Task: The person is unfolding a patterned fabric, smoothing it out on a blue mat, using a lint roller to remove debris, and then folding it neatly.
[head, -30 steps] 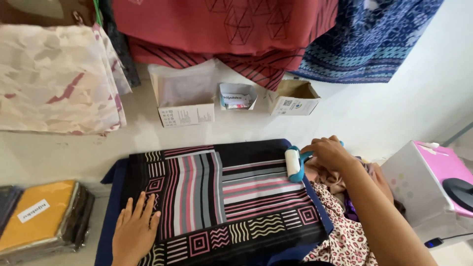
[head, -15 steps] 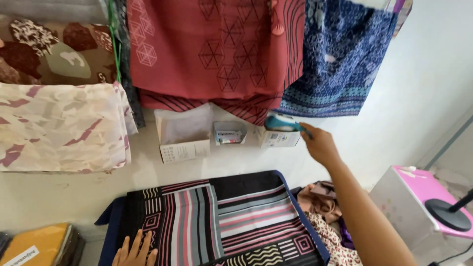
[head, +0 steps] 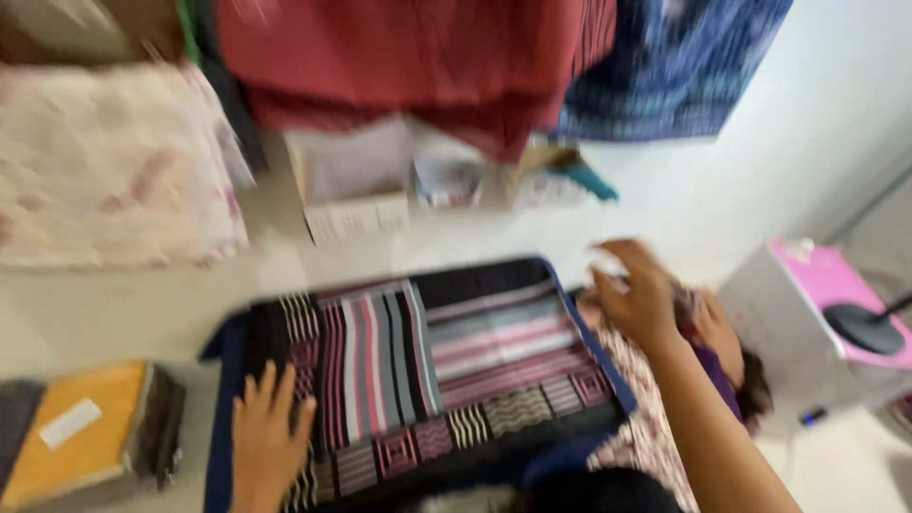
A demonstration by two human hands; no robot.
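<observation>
A teal lint roller (head: 581,178) sticks out of the right-hand cardboard box (head: 541,185), while the left hand (head: 269,439) lies spread on the striped cloth (head: 427,366) and the blurred right hand (head: 638,296) hovers loosely open.

- We see an evenly bright view in soft daylight, with no hard shadows.
- Motion blur smears everything; the hanging cloths (head: 418,57) and boxes (head: 356,185) are worst.
- The right hand (head: 641,294) is streaked; the left hand (head: 271,432) and striped cloth (head: 427,361) are slightly clearer.
- The white wall (head: 760,190) looks washed out.
</observation>
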